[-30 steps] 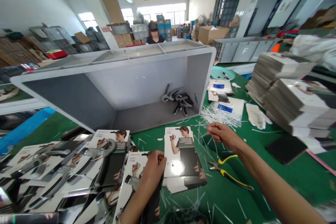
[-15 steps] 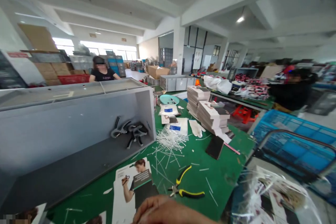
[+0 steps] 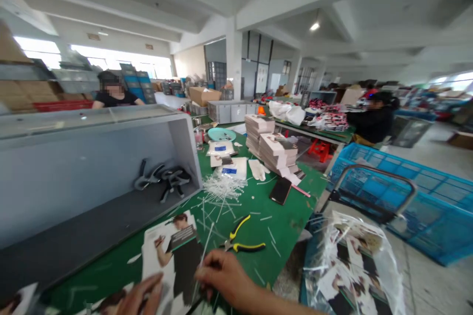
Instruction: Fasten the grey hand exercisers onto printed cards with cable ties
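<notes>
My right hand (image 3: 223, 275) is at the bottom centre, its thumb and fingers pinched on a thin white cable tie (image 3: 207, 241) that stands up at a slant. Below the fingers, a dark piece is mostly hidden. My left hand (image 3: 142, 298) shows at the lower edge, fingers stretched out over printed cards; the rest is cut off. Between and behind the hands lies a stack of printed cards (image 3: 185, 256) with a person's picture. Yellow-and-black cutting pliers (image 3: 244, 246) lie open just beyond my right hand. A pile of white cable ties (image 3: 223, 187) is farther back.
A grey crate (image 3: 92, 177) on its side holds black-and-grey clamps (image 3: 173, 179). Card stacks (image 3: 273, 142), a phone (image 3: 281, 191) and a teal plate (image 3: 221, 134) are on the green table (image 3: 295, 226). At right are a bagged bundle (image 3: 354, 266) and blue crates (image 3: 414, 206). Two people work farther off.
The view has swung right, so the scene sits farther left. My right hand now shows with a cable tie raised in its pinch, and my left hand has come into view.
</notes>
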`<control>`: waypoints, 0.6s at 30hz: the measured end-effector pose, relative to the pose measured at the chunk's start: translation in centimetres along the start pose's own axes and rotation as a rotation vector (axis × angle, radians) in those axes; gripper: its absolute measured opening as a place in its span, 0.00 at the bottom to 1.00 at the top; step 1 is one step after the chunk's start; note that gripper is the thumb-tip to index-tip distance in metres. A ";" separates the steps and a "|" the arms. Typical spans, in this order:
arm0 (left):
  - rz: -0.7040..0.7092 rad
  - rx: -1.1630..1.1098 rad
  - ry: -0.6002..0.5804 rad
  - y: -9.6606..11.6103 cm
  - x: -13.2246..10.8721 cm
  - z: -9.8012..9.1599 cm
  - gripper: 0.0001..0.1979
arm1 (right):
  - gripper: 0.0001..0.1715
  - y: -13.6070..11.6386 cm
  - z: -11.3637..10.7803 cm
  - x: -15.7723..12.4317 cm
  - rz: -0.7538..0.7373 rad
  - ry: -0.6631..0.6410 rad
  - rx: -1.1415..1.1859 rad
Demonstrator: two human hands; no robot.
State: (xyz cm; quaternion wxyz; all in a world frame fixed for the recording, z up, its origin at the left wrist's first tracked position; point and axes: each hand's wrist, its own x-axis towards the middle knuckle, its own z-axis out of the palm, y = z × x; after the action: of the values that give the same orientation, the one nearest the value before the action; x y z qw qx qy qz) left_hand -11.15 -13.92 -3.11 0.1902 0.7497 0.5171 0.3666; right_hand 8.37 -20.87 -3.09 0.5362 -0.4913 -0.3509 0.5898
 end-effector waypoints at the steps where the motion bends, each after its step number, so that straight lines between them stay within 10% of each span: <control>1: -0.047 0.041 0.027 -1.0 0.1 0.0 0.23 | 0.27 -0.7 -0.2 -0.6 -0.025 -0.004 -0.024; 4: -0.196 0.289 0.007 -3.8 0.4 0.1 0.35 | 0.21 -1.8 -0.6 -1.9 -0.036 -0.046 -0.074; 7: -0.227 0.277 -0.115 -5.1 0.5 0.3 0.28 | 0.19 -1.7 -0.9 -2.6 -0.005 -0.096 -0.091; 18: -0.603 -0.300 -0.060 -2.2 1.7 -1.1 0.16 | 0.20 -2.4 -1.7 -2.2 0.062 -0.224 -0.172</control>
State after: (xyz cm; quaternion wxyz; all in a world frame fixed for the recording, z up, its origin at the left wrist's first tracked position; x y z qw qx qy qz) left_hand -13.07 -11.60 -3.28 0.4132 0.5372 0.6501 0.3437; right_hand 10.60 -22.75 -0.83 0.4310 -0.4772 -0.4427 0.6250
